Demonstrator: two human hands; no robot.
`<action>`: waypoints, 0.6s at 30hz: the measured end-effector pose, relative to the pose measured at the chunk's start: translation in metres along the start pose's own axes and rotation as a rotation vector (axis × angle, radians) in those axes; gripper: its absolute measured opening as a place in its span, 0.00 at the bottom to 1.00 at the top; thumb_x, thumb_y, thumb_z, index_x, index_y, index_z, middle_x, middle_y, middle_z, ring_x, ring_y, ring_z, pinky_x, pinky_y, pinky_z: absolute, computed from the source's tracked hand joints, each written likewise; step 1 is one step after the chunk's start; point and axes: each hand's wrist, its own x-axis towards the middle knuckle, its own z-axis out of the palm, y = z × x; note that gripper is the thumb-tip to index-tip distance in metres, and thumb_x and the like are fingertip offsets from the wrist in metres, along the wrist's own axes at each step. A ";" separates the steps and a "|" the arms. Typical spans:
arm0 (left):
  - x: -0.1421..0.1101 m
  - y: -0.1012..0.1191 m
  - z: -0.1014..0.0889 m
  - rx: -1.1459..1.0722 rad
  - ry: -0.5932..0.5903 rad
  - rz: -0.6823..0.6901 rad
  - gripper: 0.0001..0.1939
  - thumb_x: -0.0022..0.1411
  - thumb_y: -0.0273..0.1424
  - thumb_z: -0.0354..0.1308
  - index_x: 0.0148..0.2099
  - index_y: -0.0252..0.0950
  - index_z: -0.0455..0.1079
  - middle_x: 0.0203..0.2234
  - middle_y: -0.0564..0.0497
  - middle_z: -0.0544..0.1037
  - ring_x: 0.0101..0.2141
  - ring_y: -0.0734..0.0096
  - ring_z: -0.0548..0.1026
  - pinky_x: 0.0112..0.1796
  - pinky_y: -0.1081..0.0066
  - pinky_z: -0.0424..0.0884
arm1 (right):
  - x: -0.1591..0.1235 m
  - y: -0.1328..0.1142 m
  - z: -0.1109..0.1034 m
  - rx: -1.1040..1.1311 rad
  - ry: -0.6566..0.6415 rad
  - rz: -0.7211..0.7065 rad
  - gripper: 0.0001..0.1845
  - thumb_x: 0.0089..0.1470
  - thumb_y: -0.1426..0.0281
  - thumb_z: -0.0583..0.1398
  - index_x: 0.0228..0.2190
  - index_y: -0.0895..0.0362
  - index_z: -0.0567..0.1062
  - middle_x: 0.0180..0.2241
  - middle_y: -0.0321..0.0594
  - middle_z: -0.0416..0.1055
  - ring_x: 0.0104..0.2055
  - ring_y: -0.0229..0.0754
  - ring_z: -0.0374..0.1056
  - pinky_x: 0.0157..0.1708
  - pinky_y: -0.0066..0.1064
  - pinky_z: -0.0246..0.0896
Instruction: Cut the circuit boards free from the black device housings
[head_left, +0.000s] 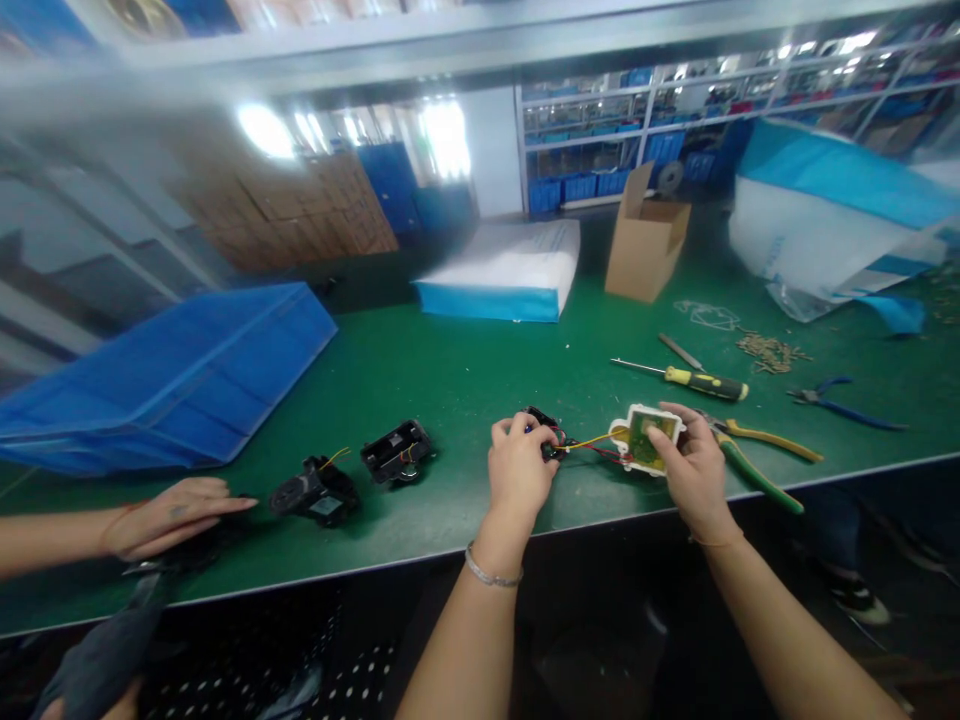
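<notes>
Head view: left hand [519, 465] is gripping a small black part [554, 451], right hand [697, 472] is pinching a white-framed circuit board [641, 447] over the table's [465, 380] near edge, probably light and stiff, its thin wires [594, 441] looking fragile, so the rim is offering the safest hold.

The casing [645, 468] looks smooth plastic, the box [631, 258] matt cardboard.

The green tabletop [465, 370] carries a blue bin [187, 375] at the left and two black housings [319, 497] near the front edge. Farther back stand a white pack [502, 265], an open carton [637, 255] and a bulky bag [817, 225]. Rightward lie a screwdriver [709, 384], a rod [681, 352], small pieces [769, 352], blue pliers [862, 412] and yellow-green pliers [772, 440].
</notes>
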 end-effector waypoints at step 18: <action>-0.009 0.032 0.001 0.101 -0.060 0.067 0.09 0.58 0.30 0.57 0.33 0.49 0.77 0.49 0.52 0.66 0.53 0.51 0.56 0.42 0.60 0.69 | 0.001 0.000 -0.047 -0.602 -0.194 -0.125 0.23 0.58 0.59 0.56 0.53 0.55 0.69 0.49 0.46 0.71 0.47 0.50 0.67 0.50 0.47 0.62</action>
